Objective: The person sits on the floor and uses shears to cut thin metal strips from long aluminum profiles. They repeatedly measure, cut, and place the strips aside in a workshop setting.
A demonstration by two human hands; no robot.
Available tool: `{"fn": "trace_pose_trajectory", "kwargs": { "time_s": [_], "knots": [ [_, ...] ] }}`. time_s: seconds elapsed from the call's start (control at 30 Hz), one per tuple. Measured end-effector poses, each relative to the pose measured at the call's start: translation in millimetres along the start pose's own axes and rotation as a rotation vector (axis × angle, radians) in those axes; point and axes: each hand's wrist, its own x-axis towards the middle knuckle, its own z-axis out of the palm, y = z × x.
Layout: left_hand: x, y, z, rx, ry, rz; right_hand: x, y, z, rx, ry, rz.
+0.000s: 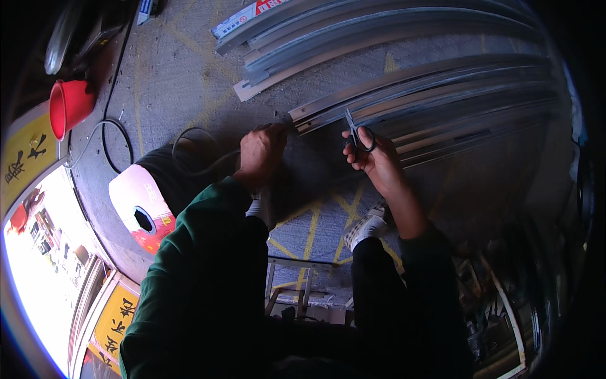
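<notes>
My right hand (379, 161) holds a pair of scissors (351, 121) upright, with fingers through the black handle loops and the blades pointing up and away. My left hand (262, 151) is closed, knuckles up, beside the near ends of long metal profiles (353, 101). A thin grey strip (208, 170) loops from a dark roll with a pink and white end label (154, 230) and runs into my left hand. The fingertips of that hand are in shadow, so the strip's end is hidden.
More long metal profiles (379, 38) lie on the concrete floor at the far right. A red bucket (71, 104) and a looped cable (117, 145) are at the left. A metal step frame (302, 262) stands close before me, and yellow signs edge the left.
</notes>
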Motion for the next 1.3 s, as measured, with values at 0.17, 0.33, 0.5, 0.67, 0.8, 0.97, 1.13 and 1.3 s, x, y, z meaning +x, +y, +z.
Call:
{"fn": "trace_pose_trajectory", "kwargs": {
  "time_s": [0.17, 0.33, 0.5, 0.67, 0.8, 0.97, 1.13, 1.3],
  "knots": [
    [-2.2, -4.3, 6.2, -0.004, 0.041, -0.003, 3.1, 0.5, 0.9, 0.013, 0.016, 0.004],
    [-1.2, -5.2, 8.4, 0.003, 0.033, 0.001, 6.0, 1.7, -0.5, -0.002, 0.028, -0.015],
    [-1.1, -4.2, 8.4, -0.025, 0.060, 0.017, 9.2, 3.5, -1.0, 0.011, 0.049, -0.019],
    [-1.9, -2.6, 7.6, -0.029, 0.057, 0.017, 10.2, 5.5, -2.0, 0.047, 0.089, -0.071],
    [-2.4, -1.4, 5.9, -0.031, 0.049, 0.007, 15.2, -7.6, -26.6, 0.091, 0.187, -0.163],
    [-4.4, -2.9, 4.2, -0.024, 0.038, 0.006, 35.4, -60.8, -96.8, 0.156, 0.334, -0.302],
    [-8.3, -6.5, 1.0, -0.002, 0.020, 0.024, 46.1, -93.2, -124.5, 0.130, 0.366, -0.404],
    [-10.8, -7.9, 0.9, -0.016, 0.040, 0.011, 19.3, -47.0, -71.7, 0.046, 0.206, -0.201]
  ]
}}
